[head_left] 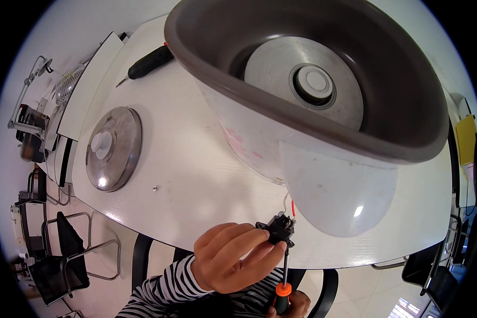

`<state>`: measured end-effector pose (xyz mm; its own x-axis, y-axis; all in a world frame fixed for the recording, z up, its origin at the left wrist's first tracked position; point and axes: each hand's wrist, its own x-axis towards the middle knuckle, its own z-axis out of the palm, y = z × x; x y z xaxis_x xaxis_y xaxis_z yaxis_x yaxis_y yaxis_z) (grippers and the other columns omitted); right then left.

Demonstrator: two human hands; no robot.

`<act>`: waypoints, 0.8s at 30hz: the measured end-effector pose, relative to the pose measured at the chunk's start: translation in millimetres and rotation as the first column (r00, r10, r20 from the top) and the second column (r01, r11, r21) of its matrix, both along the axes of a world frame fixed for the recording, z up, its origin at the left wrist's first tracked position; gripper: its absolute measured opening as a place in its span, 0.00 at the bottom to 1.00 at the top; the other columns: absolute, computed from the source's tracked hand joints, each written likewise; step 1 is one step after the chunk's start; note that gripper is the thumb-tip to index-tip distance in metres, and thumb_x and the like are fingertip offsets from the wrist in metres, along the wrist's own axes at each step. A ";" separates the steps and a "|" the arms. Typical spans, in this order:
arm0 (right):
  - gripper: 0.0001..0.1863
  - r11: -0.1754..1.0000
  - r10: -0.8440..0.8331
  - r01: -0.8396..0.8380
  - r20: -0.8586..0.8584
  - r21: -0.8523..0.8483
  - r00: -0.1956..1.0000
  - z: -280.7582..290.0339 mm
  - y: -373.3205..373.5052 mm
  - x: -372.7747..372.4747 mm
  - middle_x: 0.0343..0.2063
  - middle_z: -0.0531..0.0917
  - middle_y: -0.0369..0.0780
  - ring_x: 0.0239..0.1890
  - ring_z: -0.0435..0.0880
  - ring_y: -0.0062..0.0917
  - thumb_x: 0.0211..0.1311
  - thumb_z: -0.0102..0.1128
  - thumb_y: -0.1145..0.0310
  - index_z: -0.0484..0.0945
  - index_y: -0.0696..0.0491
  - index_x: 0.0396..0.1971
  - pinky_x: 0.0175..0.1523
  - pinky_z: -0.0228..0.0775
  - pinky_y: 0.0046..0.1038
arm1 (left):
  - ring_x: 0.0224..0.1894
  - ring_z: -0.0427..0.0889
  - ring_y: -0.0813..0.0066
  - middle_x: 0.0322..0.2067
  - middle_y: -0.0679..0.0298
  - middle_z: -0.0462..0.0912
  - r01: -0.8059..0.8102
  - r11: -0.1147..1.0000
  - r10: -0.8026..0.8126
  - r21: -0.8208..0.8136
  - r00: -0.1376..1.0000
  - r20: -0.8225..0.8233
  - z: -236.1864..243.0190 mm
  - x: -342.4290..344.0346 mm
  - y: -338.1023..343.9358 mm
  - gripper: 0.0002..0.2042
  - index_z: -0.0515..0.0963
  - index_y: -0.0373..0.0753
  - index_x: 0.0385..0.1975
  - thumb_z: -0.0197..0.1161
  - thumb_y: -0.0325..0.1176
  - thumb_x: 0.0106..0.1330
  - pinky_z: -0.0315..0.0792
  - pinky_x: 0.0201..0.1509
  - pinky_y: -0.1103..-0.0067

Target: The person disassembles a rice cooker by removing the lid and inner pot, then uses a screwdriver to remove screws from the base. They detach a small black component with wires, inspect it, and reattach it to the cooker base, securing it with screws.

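My left hand (236, 257), in a striped sleeve, pinches a black power socket (280, 229) between thumb and fingers at the table's near edge. A red wire (293, 209) and a pale wire run from the socket toward the rice cooker body (249, 143). From below, my right hand (298, 304) grips a screwdriver (282, 297) with a dark green and orange handle. Its shaft points up and meets the socket's lower end; the tip is hidden there. The cooker stands tilted without its inner pot, showing a ridged heating plate (259, 66) with a round centre piece.
A metal lid (123, 153) with a white knob lies at the left of the white table (180, 159). A small metal piece (155, 188) rests near it. Farther back lies a black power screwdriver (149, 62). Chairs (63, 254) stand on the floor at left.
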<state>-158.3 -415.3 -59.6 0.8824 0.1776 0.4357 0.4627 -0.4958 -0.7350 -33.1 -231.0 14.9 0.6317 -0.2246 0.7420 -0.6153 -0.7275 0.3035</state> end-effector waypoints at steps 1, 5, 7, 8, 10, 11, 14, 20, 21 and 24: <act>0.22 1.000 0.014 -0.014 0.000 0.008 1.000 1.0 -1.1 0.7 0.10 0.61 0.39 0.08 0.58 0.25 0.44 0.56 0.57 0.62 0.59 0.31 0.13 0.50 0.25 | 0.22 0.73 0.78 0.28 0.64 0.70 -0.016 1.000 0.016 0.003 1.000 0.006 -0.2 0.6 0.1 0.11 0.76 0.44 0.27 0.62 0.25 0.41 0.70 0.20 0.86; 0.23 0.999 0.036 -0.036 -0.008 0.021 0.999 5.2 -4.6 0.9 0.12 0.63 0.40 0.09 0.59 0.25 0.40 0.58 0.59 0.63 0.59 0.31 0.14 0.52 0.26 | 0.23 0.75 0.74 0.29 0.62 0.71 -0.013 1.000 0.013 -0.003 0.999 -0.040 0.4 -0.1 5.6 0.12 0.75 0.43 0.26 0.63 0.23 0.38 0.71 0.21 0.84; 0.24 0.999 0.037 -0.036 -0.029 0.013 0.999 5.9 -6.1 -0.7 0.12 0.64 0.40 0.09 0.60 0.26 0.39 0.59 0.59 0.63 0.59 0.31 0.14 0.52 0.26 | 0.25 0.76 0.71 0.29 0.61 0.71 -0.008 1.000 0.008 -0.004 0.999 -0.052 -2.1 0.0 9.5 0.13 0.75 0.43 0.26 0.63 0.22 0.37 0.72 0.23 0.83; 0.24 0.999 0.037 -0.037 -0.045 0.012 0.998 5.9 -7.4 -2.6 0.13 0.65 0.40 0.09 0.60 0.26 0.38 0.59 0.59 0.64 0.59 0.31 0.14 0.53 0.26 | 0.25 0.76 0.71 0.29 0.61 0.71 -0.005 1.000 0.005 -0.003 0.999 -0.054 -3.3 0.1 10.3 0.13 0.74 0.42 0.26 0.62 0.22 0.37 0.72 0.23 0.83; 0.24 0.999 0.038 -0.037 -0.064 0.012 0.997 6.4 -10.3 -3.4 0.13 0.66 0.40 0.10 0.61 0.26 0.37 0.59 0.58 0.64 0.59 0.31 0.14 0.54 0.25 | 0.26 0.76 0.70 0.29 0.60 0.72 -0.001 1.000 0.001 0.000 0.998 -0.060 -5.0 0.6 11.6 0.12 0.74 0.41 0.26 0.62 0.22 0.38 0.72 0.24 0.82; 0.24 0.999 0.035 -0.035 -0.065 0.009 0.997 9.1 -10.3 -1.4 0.13 0.66 0.40 0.10 0.61 0.27 0.37 0.59 0.58 0.64 0.59 0.31 0.14 0.54 0.25 | 0.26 0.76 0.70 0.30 0.59 0.72 -0.014 1.000 0.015 0.012 0.999 -0.052 -5.9 0.8 13.8 0.12 0.74 0.40 0.26 0.62 0.21 0.38 0.72 0.24 0.82; 0.24 1.000 0.026 -0.025 -0.082 0.013 0.996 10.1 -10.7 0.2 0.13 0.67 0.41 0.11 0.63 0.28 0.39 0.58 0.57 0.65 0.59 0.31 0.16 0.56 0.25 | 0.27 0.76 0.69 0.32 0.56 0.72 -0.043 0.999 0.045 0.031 0.998 -0.046 -8.9 2.0 19.1 0.11 0.73 0.39 0.25 0.61 0.20 0.38 0.72 0.25 0.82; 0.24 0.996 -0.066 0.059 -0.112 -0.067 0.992 25.2 -15.2 7.7 0.25 0.76 0.48 0.22 0.75 0.35 0.45 0.54 0.55 0.69 0.62 0.34 0.27 0.67 0.28 | 0.28 0.76 0.67 0.36 0.52 0.71 -0.045 0.999 0.049 0.029 0.989 -0.138 -9.1 4.9 22.1 0.09 0.72 0.36 0.24 0.60 0.20 0.39 0.72 0.26 0.83; 0.23 0.998 -0.064 0.066 -0.195 -0.001 0.979 25.2 -17.9 5.5 0.27 0.76 0.49 0.24 0.75 0.36 0.47 0.52 0.56 0.70 0.63 0.33 0.29 0.68 0.28 | 0.29 0.76 0.66 0.36 0.51 0.71 -0.039 0.999 0.042 0.025 0.987 -0.157 -8.5 5.7 21.3 0.09 0.72 0.36 0.24 0.60 0.20 0.40 0.72 0.27 0.83; 0.23 0.994 -0.106 0.112 -0.212 0.014 0.971 32.9 -23.1 11.4 0.27 0.76 0.49 0.25 0.75 0.35 0.48 0.52 0.56 0.69 0.63 0.34 0.31 0.68 0.28 | 0.30 0.76 0.66 0.37 0.50 0.71 -0.030 0.999 0.032 0.011 0.976 -0.213 -13.4 4.7 21.8 0.10 0.71 0.36 0.24 0.59 0.20 0.39 0.72 0.28 0.83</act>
<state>-146.9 -438.4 -26.7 0.9682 0.0664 0.2412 0.2403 -0.5146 -0.8231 -28.4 -209.3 1.5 0.7820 -0.2076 0.5877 -0.5141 -0.7480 0.4199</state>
